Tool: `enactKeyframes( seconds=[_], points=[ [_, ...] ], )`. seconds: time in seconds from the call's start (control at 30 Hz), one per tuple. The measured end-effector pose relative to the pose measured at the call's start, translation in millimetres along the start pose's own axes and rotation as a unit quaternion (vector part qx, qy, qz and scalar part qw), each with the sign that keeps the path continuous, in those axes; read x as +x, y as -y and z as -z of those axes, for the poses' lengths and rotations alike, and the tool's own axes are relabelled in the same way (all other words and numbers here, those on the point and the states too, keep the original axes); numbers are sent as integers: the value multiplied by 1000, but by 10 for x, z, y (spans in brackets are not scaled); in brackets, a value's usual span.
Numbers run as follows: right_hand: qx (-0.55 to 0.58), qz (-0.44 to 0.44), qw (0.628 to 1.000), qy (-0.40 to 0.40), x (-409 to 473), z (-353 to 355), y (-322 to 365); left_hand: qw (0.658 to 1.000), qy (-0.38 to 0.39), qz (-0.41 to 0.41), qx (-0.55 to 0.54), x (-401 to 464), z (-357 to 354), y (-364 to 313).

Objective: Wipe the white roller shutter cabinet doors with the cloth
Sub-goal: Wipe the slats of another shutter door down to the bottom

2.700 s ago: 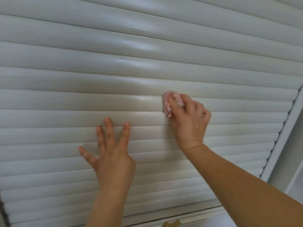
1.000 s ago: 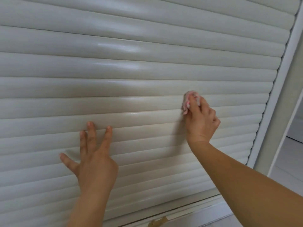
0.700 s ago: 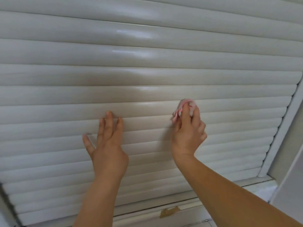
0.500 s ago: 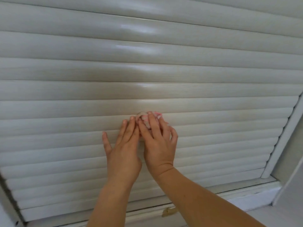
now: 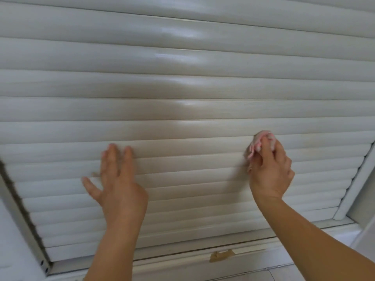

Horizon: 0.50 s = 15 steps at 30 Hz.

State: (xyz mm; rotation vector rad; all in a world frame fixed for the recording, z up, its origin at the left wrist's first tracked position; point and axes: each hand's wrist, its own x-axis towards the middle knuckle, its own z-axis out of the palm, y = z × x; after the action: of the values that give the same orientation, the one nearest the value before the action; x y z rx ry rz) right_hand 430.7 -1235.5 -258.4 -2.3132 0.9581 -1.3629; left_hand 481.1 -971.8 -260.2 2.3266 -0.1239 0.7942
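The left hand (image 5: 116, 179) lies flat on the white roller shutter door (image 5: 182, 88), its fingers straight and a little spread, the thumb pointing out to the left. The right hand (image 5: 269, 169), well apart to the right on the same door, has its fingers curled around a small pink cloth (image 5: 261, 139) and presses it against a slat. Below the door, a chipped spot (image 5: 221, 255) shows on the bottom frame (image 5: 263, 260).

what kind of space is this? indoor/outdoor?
Probably indoors, a home or utility room, seen close up: a white roller shutter door in side guide tracks, a chipped painted sill below, tiled floor. The right hand holds a pink cloth against a slat.
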Motion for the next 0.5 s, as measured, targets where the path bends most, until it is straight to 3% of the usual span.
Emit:
enactKeyframes(
  seconds=[0.07,0.17,0.5],
  points=[
    [41,-76,996,-16,-19,-12,121,998,-7,67,-7,49,53,91],
    [65,-89,994,-25,-123,-69,331,993,37,112,-10,78,86,215],
    [31,156,986,-55,-533,-269,802,994,47,94,-28,96,66,350]
  ],
)
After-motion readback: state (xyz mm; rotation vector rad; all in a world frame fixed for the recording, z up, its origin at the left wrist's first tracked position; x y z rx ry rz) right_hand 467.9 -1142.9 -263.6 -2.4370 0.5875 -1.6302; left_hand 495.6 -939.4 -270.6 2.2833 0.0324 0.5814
